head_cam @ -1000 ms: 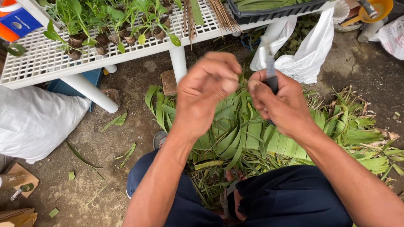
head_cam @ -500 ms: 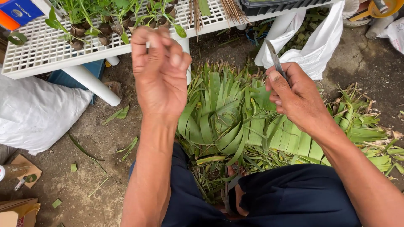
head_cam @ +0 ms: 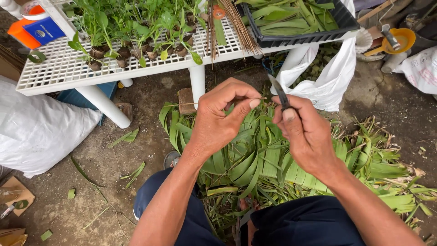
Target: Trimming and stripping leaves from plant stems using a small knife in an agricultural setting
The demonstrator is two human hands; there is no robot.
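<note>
Left to right: a white grid table (head_cam: pixel 54 73) carries small potted seedlings (head_cam: pixel 136 41) and, further along, a bundle of thin brown sticks (head_cam: pixel 236 27) beside a black tray of green leaf strips (head_cam: pixel 291 18). Your left hand (head_cam: pixel 223 118) sits above a heap of long green leaves (head_cam: pixel 255 159) on the ground, thumb and forefinger pinched shut on a thin stick (head_cam: pixel 182 104). That stick lies roughly level, long axis left to right, its free end pointing left toward the table leg. Your right hand (head_cam: pixel 305 136) is closed around a small knife (head_cam: pixel 278 91), blade slanting up and left toward the left fingertips. By the look of it, some sticks and leaf strips are already set aside; the large heap remains unworked.
</note>
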